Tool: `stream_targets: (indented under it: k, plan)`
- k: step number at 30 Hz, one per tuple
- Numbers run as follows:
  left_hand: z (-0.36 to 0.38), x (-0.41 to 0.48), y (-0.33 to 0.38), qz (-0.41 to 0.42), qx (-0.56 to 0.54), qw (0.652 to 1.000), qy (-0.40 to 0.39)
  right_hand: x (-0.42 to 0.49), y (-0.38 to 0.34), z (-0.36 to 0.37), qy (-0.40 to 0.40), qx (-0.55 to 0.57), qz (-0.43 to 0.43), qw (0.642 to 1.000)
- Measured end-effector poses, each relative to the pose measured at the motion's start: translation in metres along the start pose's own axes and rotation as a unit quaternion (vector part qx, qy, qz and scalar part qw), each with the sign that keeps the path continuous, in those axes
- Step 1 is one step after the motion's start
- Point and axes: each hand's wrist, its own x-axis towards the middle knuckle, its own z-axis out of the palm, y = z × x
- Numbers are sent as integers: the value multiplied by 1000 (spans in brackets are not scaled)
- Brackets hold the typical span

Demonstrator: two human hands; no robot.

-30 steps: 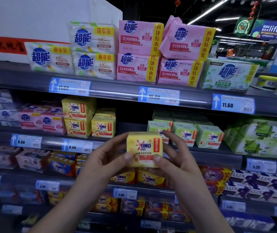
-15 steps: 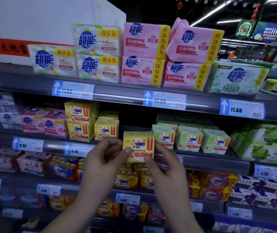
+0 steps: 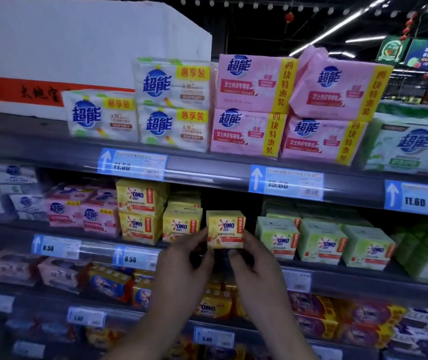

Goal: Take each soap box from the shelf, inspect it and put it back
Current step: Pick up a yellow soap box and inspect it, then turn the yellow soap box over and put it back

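A yellow OMO soap box (image 3: pixel 225 229) stands upright at the front of the second shelf (image 3: pixel 337 274), in the gap between the other yellow OMO boxes (image 3: pixel 181 226) and the green OMO boxes (image 3: pixel 277 237). My left hand (image 3: pixel 181 263) pinches its lower left corner. My right hand (image 3: pixel 255 266) pinches its lower right edge. The label faces me. I cannot tell whether the box rests on the shelf or hangs just above it.
The top shelf carries white (image 3: pixel 171 105), pink (image 3: pixel 254 107) and green (image 3: pixel 410 146) soap multipacks. Pink boxes (image 3: pixel 83 214) sit left on the second shelf. Lower shelves hold orange OMO bars (image 3: pixel 109 284) and purple packs (image 3: pixel 426 331). Price tags (image 3: pixel 132 162) line the shelf edges.
Both hands have carried the yellow box forward and away from me, from mid-air in front of the shelves into the gap on the second shelf. The view has moved closer.
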Motion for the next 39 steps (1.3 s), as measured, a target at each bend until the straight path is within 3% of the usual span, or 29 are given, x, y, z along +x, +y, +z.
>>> stream_targets:
  k: [7, 11, 14, 16, 19, 23, 31, 35, 39]
  plan:
    - [2, 8, -5, -9, 34, 997, -71, 5, -1, 2, -7, 11, 52, 999]
    - [-10, 8, -8, -27, -23, 995, -93, -3, -3, 5, 67, 19, 14, 997]
    - [-28, -2, -21, -67, -79, 995, 4, -9, -6, 17, 109, 8, -43, 993]
    - [-37, -9, -29, -80, -84, 992, 50, -7, -10, 30, 71, -13, -54, 996]
    - [-39, -12, -26, -95, -79, 992, 20, 3, -18, 54, -19, -27, -22, 999]
    - [-34, -5, -23, -128, -128, 983, -38, 11, -23, 67, -48, 4, 19, 999]
    - [-40, -9, -24, -54, -167, 982, 75, -3, -25, 50, 21, 62, -8, 998]
    - [-46, -12, -15, -85, -257, 962, 34, -16, -20, 40, 29, 132, 19, 991]
    - [-50, -15, -7, -111, -301, 946, -36, -29, -17, 19, 55, 185, -21, 981]
